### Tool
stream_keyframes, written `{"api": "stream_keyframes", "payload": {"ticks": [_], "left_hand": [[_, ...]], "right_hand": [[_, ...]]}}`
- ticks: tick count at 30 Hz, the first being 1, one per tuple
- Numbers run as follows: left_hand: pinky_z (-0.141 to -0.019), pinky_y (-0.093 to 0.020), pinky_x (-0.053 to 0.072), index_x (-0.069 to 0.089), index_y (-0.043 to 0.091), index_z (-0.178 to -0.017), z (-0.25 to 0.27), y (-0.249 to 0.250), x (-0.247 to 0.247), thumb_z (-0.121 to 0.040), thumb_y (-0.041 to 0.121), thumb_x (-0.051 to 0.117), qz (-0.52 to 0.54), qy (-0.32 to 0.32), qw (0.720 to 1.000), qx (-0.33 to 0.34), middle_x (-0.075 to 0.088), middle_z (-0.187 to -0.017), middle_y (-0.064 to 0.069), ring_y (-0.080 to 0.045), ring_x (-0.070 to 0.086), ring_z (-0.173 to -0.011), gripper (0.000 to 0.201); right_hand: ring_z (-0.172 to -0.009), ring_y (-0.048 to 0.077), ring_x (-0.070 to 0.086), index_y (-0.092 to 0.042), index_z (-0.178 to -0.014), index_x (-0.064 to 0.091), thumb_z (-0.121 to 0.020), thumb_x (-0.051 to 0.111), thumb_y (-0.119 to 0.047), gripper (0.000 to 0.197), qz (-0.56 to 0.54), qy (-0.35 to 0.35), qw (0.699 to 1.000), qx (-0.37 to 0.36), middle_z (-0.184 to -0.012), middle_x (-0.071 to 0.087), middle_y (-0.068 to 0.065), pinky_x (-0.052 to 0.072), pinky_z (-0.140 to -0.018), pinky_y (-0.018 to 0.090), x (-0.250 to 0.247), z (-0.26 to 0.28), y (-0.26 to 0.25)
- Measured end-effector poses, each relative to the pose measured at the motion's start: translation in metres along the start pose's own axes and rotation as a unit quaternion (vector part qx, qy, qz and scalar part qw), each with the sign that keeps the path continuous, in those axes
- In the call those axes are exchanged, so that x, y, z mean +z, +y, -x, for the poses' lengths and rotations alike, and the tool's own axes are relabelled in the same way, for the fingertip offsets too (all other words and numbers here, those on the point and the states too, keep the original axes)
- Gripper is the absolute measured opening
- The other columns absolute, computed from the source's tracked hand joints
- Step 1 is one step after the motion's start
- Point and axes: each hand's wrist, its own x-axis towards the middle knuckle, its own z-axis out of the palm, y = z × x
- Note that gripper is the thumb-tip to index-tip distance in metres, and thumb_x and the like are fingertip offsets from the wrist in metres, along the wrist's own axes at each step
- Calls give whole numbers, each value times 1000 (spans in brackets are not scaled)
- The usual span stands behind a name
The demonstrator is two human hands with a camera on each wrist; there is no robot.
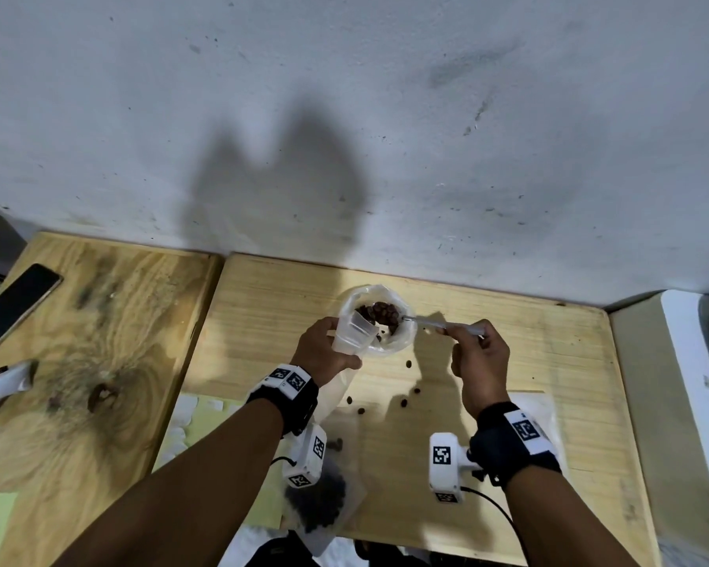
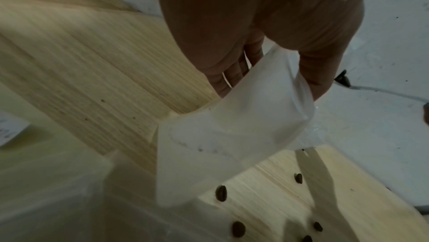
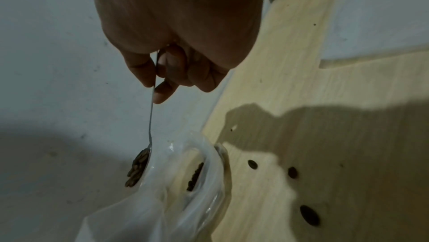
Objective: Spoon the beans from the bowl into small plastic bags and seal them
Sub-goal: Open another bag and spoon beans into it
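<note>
The left hand [image 1: 322, 351] gripped a limp, translucent small bag [image 1: 351, 333], mouth tilted toward the plastic-lined bowl [image 1: 402, 341] of brown beans [image 1: 379, 313]; the right hand [image 1: 481, 362] pinched a thin metal spoon [image 1: 426, 321], its handle lying crosswise over the pale wooden table [image 1: 529, 354]

I see one bowl [image 1: 402, 337] of beans, one spoon [image 1: 434, 321] and one small bag [image 1: 351, 335] in the middle of the frame. About six loose beans [image 1: 408, 364] lie below them. One filled bag [image 1: 316, 501] sits at the bottom, and one phone [image 1: 15, 304] at far left.
</note>
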Motion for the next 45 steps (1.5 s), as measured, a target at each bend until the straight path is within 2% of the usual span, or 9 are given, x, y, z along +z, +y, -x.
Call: {"api": "stream_keyframes", "payload": {"ticks": [3,6,8,14,19,26,33,38,45], "left_hand": [[-83,-35,52,55,20,-123,1,1,1,-52,17,89,-5,-2,1000,3,63,-118,-1,-22,63,-101,79],[-81,-31,50,53,19,-126,2,3,2,-56,14,89,-5,-4,1000,3,62,-119,-1,-21,62,-102,79],[-79,-30,49,53,17,-126,3,3,3,-56,13,89,-9,-6,1000,5,63,-118,-2,-22,62,-102,78],[-76,-27,47,54,16,-125,5,2,1,-56,6,87,-12,3,1000,3,65,-114,-4,-21,63,-99,77],[-81,-27,47,53,17,-125,7,1,2,-56,4,87,-16,3,1000,7,64,-116,-2,-21,62,-104,78],[-83,-29,48,52,17,-127,5,1,3,-56,4,87,-14,-1,1000,6,62,-117,0,-20,61,-105,80],[-89,-36,53,53,19,-126,3,1,2,-55,4,87,-8,-24,1000,-3,64,-116,-2,-21,63,-103,79],[-86,-35,53,55,16,-126,1,1,0,-53,8,88,-7,-38,999,-20,64,-116,-1,-22,63,-102,80],[-82,-35,53,62,18,-117,1,3,-4,-46,16,87,9,-63,998,-27,69,-108,-1,-21,65,-99,76]], "right_hand": [[-47,15,26,-2,-72,48,-85,69,-2,25,26,-38,998,-46,-62,35,13,24,-47,24,4,1,-11],[-55,20,32,-17,-64,46,-83,74,-8,35,89,-93,986,-101,-69,48,29,26,-52,29,11,6,-19],[-57,20,41,-20,-64,51,-83,76,-7,34,140,-106,975,-133,-73,64,23,31,-52,27,16,10,-24],[-61,16,43,2,-70,50,-80,71,3,24,117,44,977,-173,-63,52,12,34,-55,27,9,4,-17],[-46,6,37,-13,-65,42,-83,66,-3,32,215,62,964,-146,-63,52,-6,33,-49,19,17,9,8],[-49,1,43,4,-70,48,-83,65,-3,23,205,98,971,-77,-65,55,8,37,-52,9,30,13,25],[-62,23,52,-4,-68,49,-79,68,-14,24,134,155,978,31,-76,67,19,44,-64,33,38,5,50],[-57,21,43,-20,-58,51,-76,73,-15,29,73,165,979,93,-64,53,1,38,-59,35,44,3,55],[-55,18,36,-27,-54,52,-76,78,-16,36,45,97,986,130,-61,45,0,32,-56,32,42,-2,61]]}}
